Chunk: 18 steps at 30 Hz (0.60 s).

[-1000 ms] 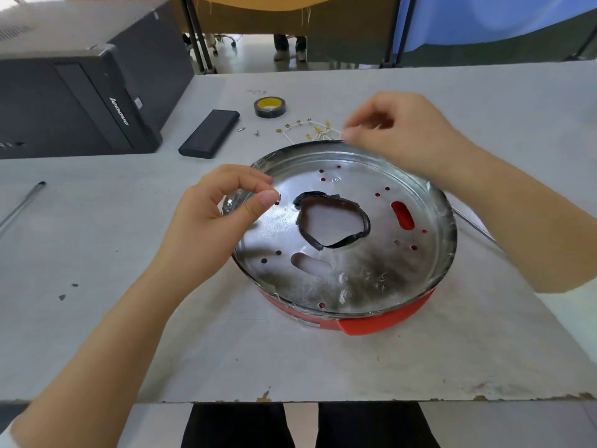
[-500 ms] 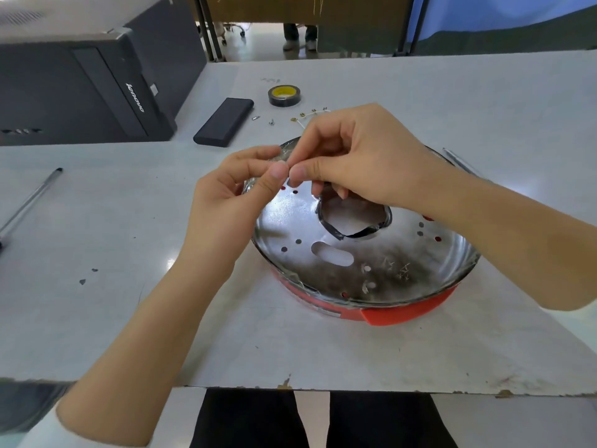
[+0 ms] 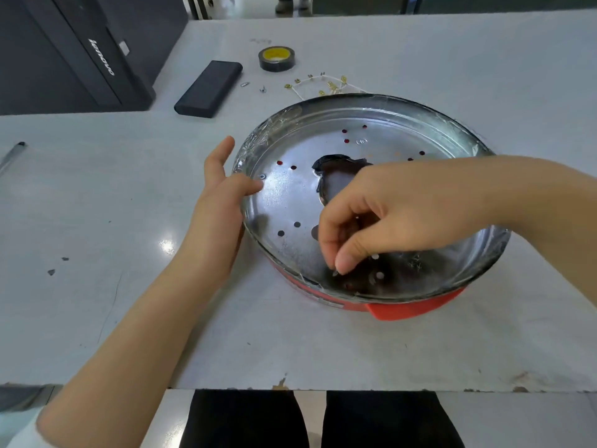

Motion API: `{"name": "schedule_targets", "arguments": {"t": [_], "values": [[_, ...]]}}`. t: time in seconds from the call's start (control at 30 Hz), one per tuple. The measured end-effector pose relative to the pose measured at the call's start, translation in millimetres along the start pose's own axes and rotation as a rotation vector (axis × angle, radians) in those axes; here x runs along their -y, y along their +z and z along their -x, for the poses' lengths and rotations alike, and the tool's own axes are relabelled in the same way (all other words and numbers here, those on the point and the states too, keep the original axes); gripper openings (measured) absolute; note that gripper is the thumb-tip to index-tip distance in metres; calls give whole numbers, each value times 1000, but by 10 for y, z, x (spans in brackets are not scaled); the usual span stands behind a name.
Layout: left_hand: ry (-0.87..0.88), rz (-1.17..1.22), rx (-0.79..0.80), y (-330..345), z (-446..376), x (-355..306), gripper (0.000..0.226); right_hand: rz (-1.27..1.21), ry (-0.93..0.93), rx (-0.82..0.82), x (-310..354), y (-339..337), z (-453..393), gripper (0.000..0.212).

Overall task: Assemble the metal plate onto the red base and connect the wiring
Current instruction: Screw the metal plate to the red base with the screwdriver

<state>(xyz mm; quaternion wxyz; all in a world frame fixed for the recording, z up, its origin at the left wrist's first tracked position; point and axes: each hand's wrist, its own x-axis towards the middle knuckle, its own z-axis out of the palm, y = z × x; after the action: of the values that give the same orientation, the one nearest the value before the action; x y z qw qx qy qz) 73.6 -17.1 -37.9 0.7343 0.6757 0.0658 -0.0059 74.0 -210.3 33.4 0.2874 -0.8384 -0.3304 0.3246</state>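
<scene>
Now the metal plate (image 3: 371,195) sits between both hands, left (image 3: 219,195) and right (image 3: 381,218).

Beyond our left hand (image 3: 223,192) we see a black slab-shaped case (image 3: 209,88) and a roll of black tape (image 3: 276,59) with a yellow core. A black Lenovo computer tower (image 3: 80,53) lies far to its left.
</scene>
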Motion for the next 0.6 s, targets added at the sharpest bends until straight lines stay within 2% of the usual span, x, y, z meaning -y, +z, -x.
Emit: {"name": "schedule_targets", "arguments": {"t": [0.23,0.43,0.5,0.53,0.57,0.6], "values": [[10,-49,-77,-15,-52,31,63,92,-23,36,5,1,36,7],[37,-54,-88,-19,-58,36,54,132,-45,-90,-81,-45,95,10],[45,-49,-45,-40,-62,29,52,166,-38,-110,-123,-24,109,11],[60,-53,30,-81,-67,36,55,159,-20,-111,-144,-9,122,9],[56,-71,119,-132,-65,8,71,145,-1,-113,-168,0,136,8],[53,-109,218,-180,-42,-34,97,135,15,-114,-194,8,149,8]]}}
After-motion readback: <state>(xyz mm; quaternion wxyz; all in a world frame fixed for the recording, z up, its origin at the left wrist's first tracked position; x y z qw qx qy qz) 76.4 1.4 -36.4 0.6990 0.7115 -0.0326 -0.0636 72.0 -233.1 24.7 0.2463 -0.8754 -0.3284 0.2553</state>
